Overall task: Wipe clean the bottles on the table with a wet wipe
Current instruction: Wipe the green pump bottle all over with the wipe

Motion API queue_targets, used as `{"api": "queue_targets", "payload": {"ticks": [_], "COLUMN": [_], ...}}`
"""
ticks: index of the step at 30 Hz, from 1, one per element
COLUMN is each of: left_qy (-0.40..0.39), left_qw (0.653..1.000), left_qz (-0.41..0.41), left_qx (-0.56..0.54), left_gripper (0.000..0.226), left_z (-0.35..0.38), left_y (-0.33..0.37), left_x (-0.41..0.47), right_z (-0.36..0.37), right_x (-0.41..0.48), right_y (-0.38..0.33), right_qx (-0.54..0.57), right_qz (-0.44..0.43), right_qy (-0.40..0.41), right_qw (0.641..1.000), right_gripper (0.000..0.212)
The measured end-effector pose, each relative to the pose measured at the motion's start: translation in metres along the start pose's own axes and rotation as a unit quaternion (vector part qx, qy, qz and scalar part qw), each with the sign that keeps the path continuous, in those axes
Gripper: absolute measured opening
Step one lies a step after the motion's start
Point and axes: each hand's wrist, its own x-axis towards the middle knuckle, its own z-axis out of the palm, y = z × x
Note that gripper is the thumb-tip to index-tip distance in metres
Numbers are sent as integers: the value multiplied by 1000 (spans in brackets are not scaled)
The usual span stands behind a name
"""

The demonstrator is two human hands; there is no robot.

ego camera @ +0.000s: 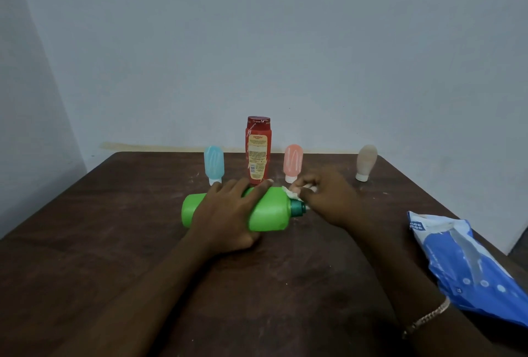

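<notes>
Green plastic fills the left hand (225, 213), which lies palm-down across the green bottle (268, 209) with fingers spread over its body, pinning it on its side at the centre of the desk (100, 242). At three o'clock of that hand, the right hand (323, 199) pinches a bunched white wet wipe (294, 191) closed between its fingertips, against the bottle's shoulder just above the dark green cap (298, 208). To do this step well, I judge the left hand should hold firm while rolling the bottle a little at a time, so the wipe reaches every face, the neck groove and the cap, with a clean fold turned out as it soils. Outward at twelve o'clock stands one red bottle (258, 150), upright; beside it one blue squeeze bottle (213, 163) at eleven and one pink squeeze bottle (293, 162) at one, both resting on their caps; one beige squeeze bottle (366, 160) stands well apart at two. That makes five bottles. One blue wipes pack (468, 268) lies at four o'clock by the desk edge. One bracelet (428, 318) circles the right wrist.
</notes>
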Motion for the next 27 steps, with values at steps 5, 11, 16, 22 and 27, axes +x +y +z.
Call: {"api": "queue_targets", "payload": {"ticks": [5,11,16,22,27], "left_qy": [25,65,107,159,145], "left_qw": [993,957,931,918,926], "left_qz": [21,-25,-76,-139,-139], "left_qx": [-110,-283,-340,-337,-320], "left_gripper": [91,85,81,79,76], "left_z": [-10,-16,-16,-19,-20], "left_y": [2,3,0,-12,-12], "left_x": [1,1,3,6,8], "right_z": [-18,7,21,18,21], "right_x": [1,1,-4,-21,-23], "right_y": [11,4,-25,-52,-57], "right_qx": [388,621,643,347,-55], "right_qz": [40,51,70,-60,-280], "right_qy": [-131,-125,3,183,327], "right_qw": [911,772,763,918,901], "right_gripper": [16,41,24,35,9]}}
